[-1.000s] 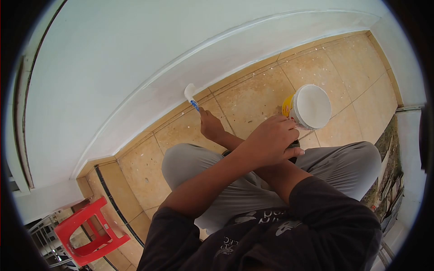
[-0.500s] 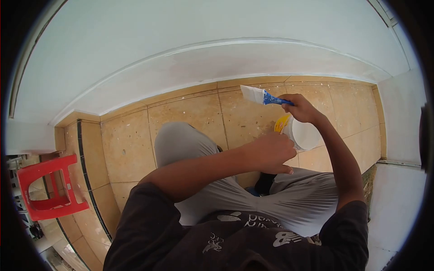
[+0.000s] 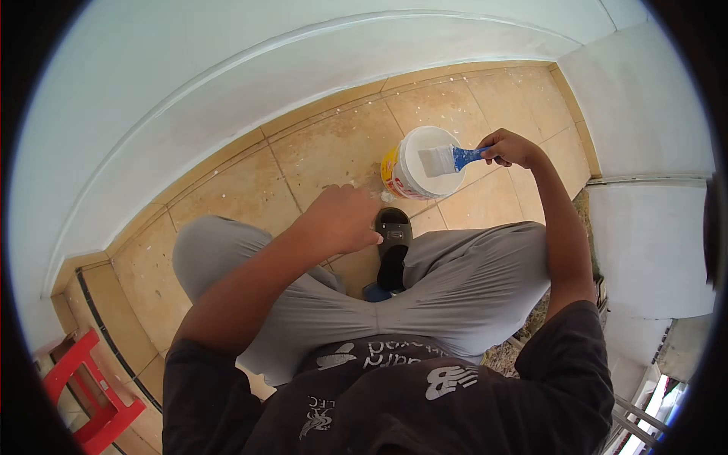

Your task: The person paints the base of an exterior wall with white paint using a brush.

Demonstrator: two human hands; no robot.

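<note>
My right hand [image 3: 509,148] grips a paintbrush by its blue handle [image 3: 469,157], with the fingers closed round the end. The brush's white, paint-covered bristles [image 3: 437,161] overlap the mouth of a round paint bucket [image 3: 410,179] in this view. White paint shows inside the bucket, whose outer side carries a yellow and red label. My left hand [image 3: 341,218] hangs over the gap between my knees, back upward and holding nothing. Its thumb stands apart from the loosely bent fingers, whose tips are largely hidden below the hand.
A white wall [image 3: 318,68] with a raised moulding curves along the front, above a tan tile skirting. The tiled floor [image 3: 334,152] is speckled with white paint. A dark slipper [image 3: 393,231] is on my foot near the bucket. At lower left stands a red plastic stool [image 3: 114,421].
The paintbrush in my right hand has gone from near the skirting to over the bucket. The view has shifted, and my left hand now appears farther left, apart from the bucket.
</note>
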